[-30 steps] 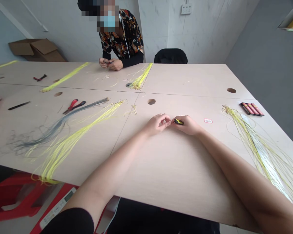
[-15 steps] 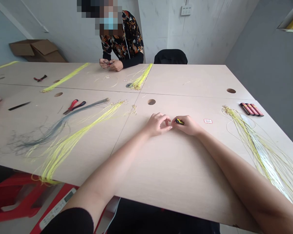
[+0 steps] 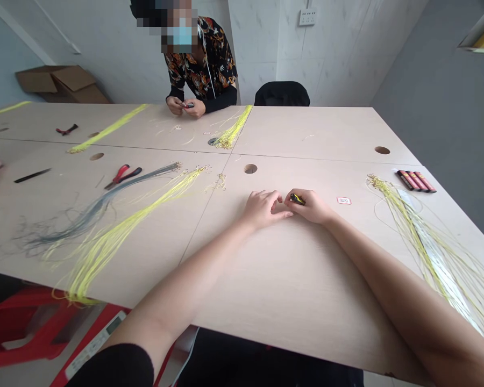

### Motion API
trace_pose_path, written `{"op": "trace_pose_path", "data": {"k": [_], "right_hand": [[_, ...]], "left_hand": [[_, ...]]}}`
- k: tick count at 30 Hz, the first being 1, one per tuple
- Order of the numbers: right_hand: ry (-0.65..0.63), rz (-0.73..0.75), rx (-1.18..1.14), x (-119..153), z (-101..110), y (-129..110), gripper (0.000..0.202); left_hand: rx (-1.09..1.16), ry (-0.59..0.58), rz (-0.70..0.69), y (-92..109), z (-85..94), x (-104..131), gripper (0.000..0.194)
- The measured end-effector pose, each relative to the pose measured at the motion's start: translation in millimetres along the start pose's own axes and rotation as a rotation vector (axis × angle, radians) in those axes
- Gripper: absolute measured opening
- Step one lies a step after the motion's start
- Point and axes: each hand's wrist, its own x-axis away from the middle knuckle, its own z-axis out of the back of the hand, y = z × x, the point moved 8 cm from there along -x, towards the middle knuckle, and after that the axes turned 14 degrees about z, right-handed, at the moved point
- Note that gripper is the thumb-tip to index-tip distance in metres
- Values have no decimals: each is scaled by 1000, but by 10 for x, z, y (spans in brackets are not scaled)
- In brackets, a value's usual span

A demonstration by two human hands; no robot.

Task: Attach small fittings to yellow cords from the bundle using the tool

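My right hand [image 3: 312, 206] is closed around a small tool with a black-and-yellow end [image 3: 297, 199]; its working end is hidden in the fingers. Just to the left, my left hand [image 3: 262, 208] has curved fingers with the thumb stretched apart, its tip close to the right hand. Nothing shows clearly between the left fingers. Both hands rest low over the pale wooden table [image 3: 290, 279]. A small white label with a red border [image 3: 344, 200] lies right of my right hand. Small gold-coloured hooks or loops [image 3: 221, 181] lie to the left.
Yellow line bundles [image 3: 125, 228] and a grey bundle [image 3: 105, 204] spread at left, by red-and-black pliers [image 3: 123, 176]. Another yellow bundle [image 3: 403, 226] and several red-and-black cylinders [image 3: 416, 181] lie right. A co-worker [image 3: 210, 64] handles a small tool opposite. A round hole [image 3: 250, 169] is ahead.
My left hand has shifted slightly, its thumb reaching further right beneath my right hand. My right hand and its tool have moved very little. The co-worker's hands have changed position slightly.
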Motion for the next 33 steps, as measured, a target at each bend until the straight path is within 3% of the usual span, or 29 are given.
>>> {"op": "trace_pose_path", "data": {"k": [33], "right_hand": [[-38,-14,-36,1,-43,24,21]], "left_hand": [[-57,33,-78,48,-7,8,23]]}}
